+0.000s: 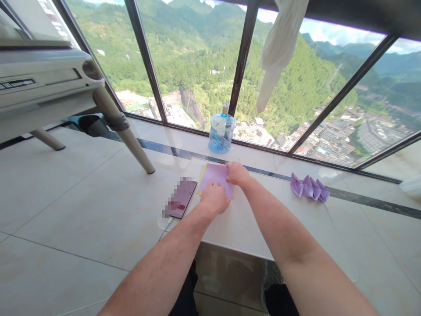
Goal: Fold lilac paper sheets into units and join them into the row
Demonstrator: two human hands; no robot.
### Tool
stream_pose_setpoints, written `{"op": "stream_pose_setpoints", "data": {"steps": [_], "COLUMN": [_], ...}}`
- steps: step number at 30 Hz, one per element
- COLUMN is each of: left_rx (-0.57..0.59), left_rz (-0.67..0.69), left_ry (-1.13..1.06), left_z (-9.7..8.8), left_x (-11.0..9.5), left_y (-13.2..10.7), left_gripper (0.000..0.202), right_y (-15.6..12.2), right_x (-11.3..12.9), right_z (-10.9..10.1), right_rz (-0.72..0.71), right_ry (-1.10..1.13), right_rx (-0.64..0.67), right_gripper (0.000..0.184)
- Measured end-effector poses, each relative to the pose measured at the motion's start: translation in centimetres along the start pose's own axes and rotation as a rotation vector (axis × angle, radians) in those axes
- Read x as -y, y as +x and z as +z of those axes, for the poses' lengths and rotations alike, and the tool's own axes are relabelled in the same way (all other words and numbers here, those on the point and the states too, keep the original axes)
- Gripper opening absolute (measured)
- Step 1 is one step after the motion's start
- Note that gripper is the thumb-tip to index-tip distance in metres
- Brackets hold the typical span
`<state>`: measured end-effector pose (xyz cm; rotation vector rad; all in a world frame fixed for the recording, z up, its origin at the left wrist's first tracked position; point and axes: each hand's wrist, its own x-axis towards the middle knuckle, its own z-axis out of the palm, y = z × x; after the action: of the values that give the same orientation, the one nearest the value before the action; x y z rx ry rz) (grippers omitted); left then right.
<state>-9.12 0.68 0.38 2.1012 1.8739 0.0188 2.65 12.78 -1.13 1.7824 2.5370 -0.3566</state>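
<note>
A sheet of purple paper [213, 172] lies on top of yellow and pale blue sheets, whose edges show at its left. My left hand [215, 197] bears down on the near part of the purple sheet with bent fingers and holds it there. At the sheet's right edge, my right hand [237, 173] grips the paper between closed fingers and thumb; the fingertips are partly hidden. Just left of the stack lies a phone [184, 199], plugged into a white charging cable [169, 223]. All of this rests on a low white table [250, 228].
Several purple folded-paper pieces [309, 188] stand in a row at the table's right. Beyond the table, a clear blue water jug [221, 135] stands by the windows. A white appliance on legs [49, 83] takes up the left side. A pale curtain [279, 48] hangs above.
</note>
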Motion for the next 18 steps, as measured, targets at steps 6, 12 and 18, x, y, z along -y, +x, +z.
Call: {"op": "stream_pose_setpoints", "data": {"steps": [6,12,18], "left_rx": [0.005,0.001,0.0], "left_rz": [0.002,0.001,0.001], "left_ry": [0.005,0.005,0.012], "left_z": [-0.05,-0.1,0.01], "left_x": [-0.06,-0.05,-0.05], "left_y": [0.07,0.07,0.12], "left_gripper": [0.042,0.04,0.041], "right_y": [-0.22,-0.34,-1.0], "right_x": [0.09,0.07,0.05], "right_z": [-0.15,-0.17,-0.27], "right_rz": [0.001,-0.001,-0.007], "right_ry": [-0.006,0.006,0.019], "right_rx": [-0.003,-0.034,-0.103], "right_gripper": [0.049,0.052,0.055]}}
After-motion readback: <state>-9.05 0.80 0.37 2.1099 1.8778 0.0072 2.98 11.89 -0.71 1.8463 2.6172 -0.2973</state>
